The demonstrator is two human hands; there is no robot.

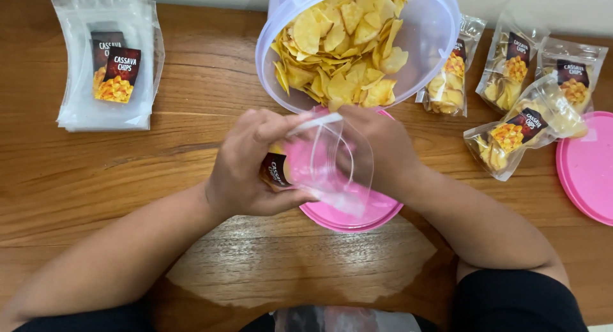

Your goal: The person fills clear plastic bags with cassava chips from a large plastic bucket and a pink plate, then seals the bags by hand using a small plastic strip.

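**Head view: clear pouch held open at the chip tub**

Head camera looks down on a brown wooden table with a pale wall edge along the far side. A clear tub of yellow chips lies tipped toward the person, and everything else is placed from it. Just below its mouth, the left hand grips one side of an empty clear pouch, fingers curled round its dark label; the right hand pinches the other side, holding the mouth open. Under the tub lies one pink lid; a second pink lid sits far right. Right of the tub lie four filled pouches. Far left lies one stack of empty pouches with dark labels.
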